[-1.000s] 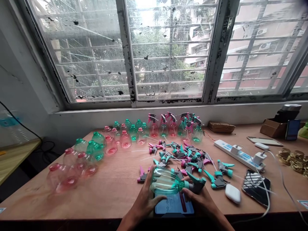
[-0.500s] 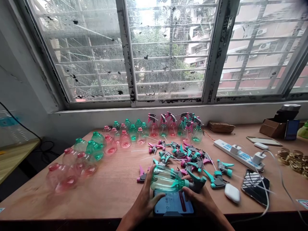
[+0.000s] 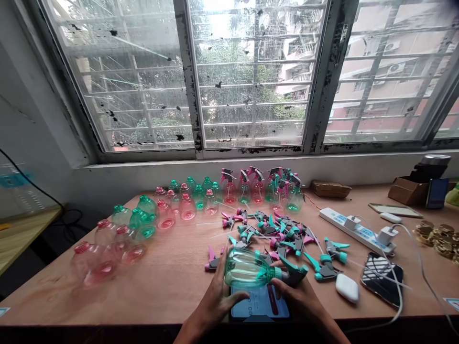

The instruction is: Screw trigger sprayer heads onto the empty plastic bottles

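Note:
A clear green spray bottle (image 3: 247, 268) lies sideways between my hands, above a phone with a lit screen (image 3: 258, 303) at the table's front edge. My left hand (image 3: 222, 291) grips the bottle's body around its base end. At the neck, my right hand (image 3: 292, 289) holds the teal collar, where a grey and teal trigger sprayer (image 3: 294, 271) sits on the bottle. Just beyond lies a pile of loose trigger sprayers (image 3: 279, 231) in pink, teal and grey, some with thin tubes showing.
Several open pink bottles (image 3: 166, 215) and green bottles (image 3: 139, 220) stand at left. Bottles with sprayers fitted (image 3: 258, 188) line the back by the window. To the right are a power strip (image 3: 353, 229), a white case (image 3: 347, 288), a dark phone (image 3: 382, 277) and gold-coloured pieces (image 3: 442, 241).
Almost nothing differs. Both hands stay on the spray bottle, and my left thumb has shifted slightly to the right over the phone.

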